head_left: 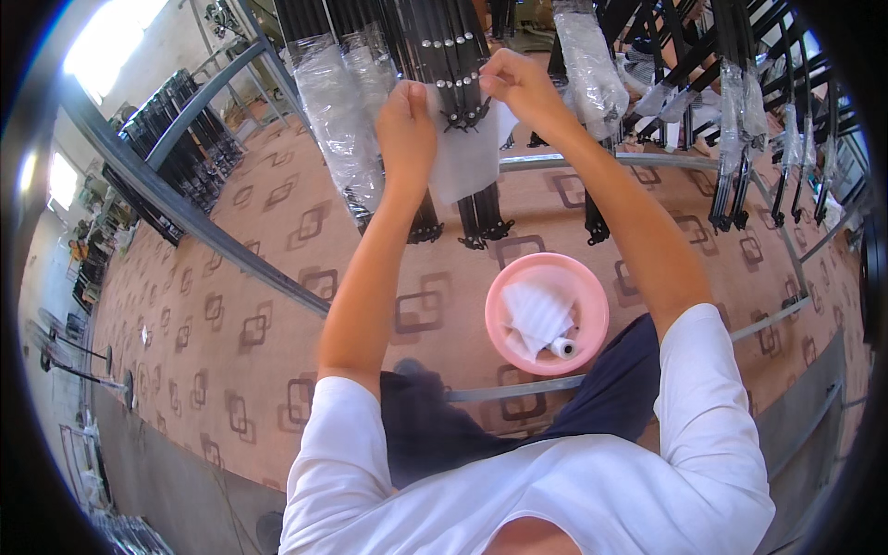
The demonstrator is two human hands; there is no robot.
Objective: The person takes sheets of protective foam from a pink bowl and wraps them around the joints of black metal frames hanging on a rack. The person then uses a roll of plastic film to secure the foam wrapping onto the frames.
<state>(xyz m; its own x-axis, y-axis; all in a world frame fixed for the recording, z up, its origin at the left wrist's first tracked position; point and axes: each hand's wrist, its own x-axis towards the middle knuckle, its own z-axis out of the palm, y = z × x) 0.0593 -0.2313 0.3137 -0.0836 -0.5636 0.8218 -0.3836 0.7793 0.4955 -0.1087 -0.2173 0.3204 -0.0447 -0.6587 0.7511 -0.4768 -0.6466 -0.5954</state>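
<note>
A bundle of thin black rods (450,65) with small shiny fittings hangs in front of me, its lower ends spread. Behind those ends is a translucent white sheet (467,162), probably foam or plastic. My left hand (407,125) is closed at the sheet's left edge, fingers curled and thumb up. On the other side my right hand (520,85) is closed in a pinch beside the rods, near the sheet's upper right; what lies between its fingertips is too small to make out. Further black rod ends (486,222) show below the sheet.
Bundles in clear plastic wrap hang at left (338,120) and right (592,74). On the patterned carpet (416,314) stands a pink basin (494,328) with white sheets and a small white roll (562,348). A grey metal frame (208,222) crosses the left; more black rods (731,120) hang right.
</note>
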